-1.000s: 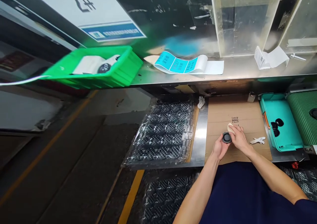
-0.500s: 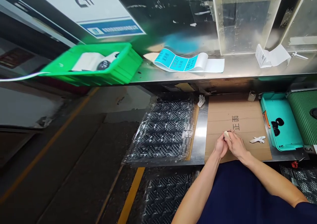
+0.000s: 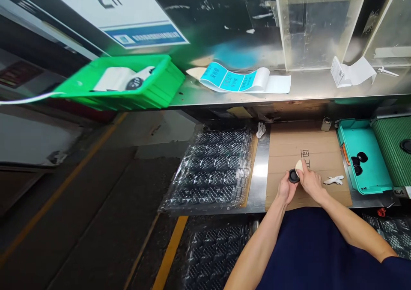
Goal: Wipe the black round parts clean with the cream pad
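Left hand (image 3: 287, 189): I see it just below the center right of the frame, fingers curled around the rim of a black round part (image 3: 293, 176).
Black round part: it sits in that grip above the lower middle of the cardboard sheet (image 3: 285, 142), its ringed face turned up toward my camera.
Right hand (image 3: 311, 181): it pinches a cream pad (image 3: 299, 166) narrowly between thumb and fingers.
Cream pad: from my view it overlaps the upper right edge of the black round part; I cannot tell how firmly it presses.
Cardboard: dark written characters show just above the hands, partly covered; a white glove (image 3: 334, 180) lies to their right, and a small bottle (image 3: 326, 124) stands near the top edge.
Teal bin (image 3: 374, 176): at the right of the frame, holding a few black pieces (image 3: 362, 157), beside a green mesh surface (image 3: 390, 149) at the far right.
Plastic trays: one clear pocketed tray (image 3: 212, 164) lies left of the cardboard, another (image 3: 216, 255) at bottom center.
Shelf (image 3: 195, 99): across the upper frame I have a green box (image 3: 160, 82) at left and a blue-and-white label strip (image 3: 236, 80) near the middle.
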The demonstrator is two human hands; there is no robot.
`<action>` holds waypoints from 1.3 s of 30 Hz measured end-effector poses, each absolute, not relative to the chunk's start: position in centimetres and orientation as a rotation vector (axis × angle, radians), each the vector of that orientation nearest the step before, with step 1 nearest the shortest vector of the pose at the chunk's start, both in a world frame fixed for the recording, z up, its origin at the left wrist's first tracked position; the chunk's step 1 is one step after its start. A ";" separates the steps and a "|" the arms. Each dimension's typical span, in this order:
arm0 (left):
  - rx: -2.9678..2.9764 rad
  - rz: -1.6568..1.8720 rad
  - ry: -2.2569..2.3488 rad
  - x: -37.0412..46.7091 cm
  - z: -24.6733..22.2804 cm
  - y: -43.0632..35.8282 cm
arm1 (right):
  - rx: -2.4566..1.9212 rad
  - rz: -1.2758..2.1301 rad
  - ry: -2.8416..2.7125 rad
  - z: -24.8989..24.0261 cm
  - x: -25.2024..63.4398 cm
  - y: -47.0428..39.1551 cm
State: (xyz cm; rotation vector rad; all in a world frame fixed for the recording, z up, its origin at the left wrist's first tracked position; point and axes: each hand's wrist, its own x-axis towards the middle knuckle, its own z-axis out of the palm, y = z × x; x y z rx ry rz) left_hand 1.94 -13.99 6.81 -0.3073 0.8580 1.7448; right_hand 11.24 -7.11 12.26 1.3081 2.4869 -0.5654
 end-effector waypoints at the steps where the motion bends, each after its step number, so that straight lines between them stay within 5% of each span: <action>1: -0.319 1.744 0.863 1.9 6.7 -14.1 | 1.273 -0.593 2.478 12.1 11.4 -7.1; 25: -0.284 1.696 0.907 2.6 6.1 -14.7 | 1.470 -0.670 2.490 11.2 12.6 -6.1; 39: -0.159 1.736 1.032 2.1 6.0 -14.9 | 1.170 -1.206 2.648 10.5 15.2 -5.7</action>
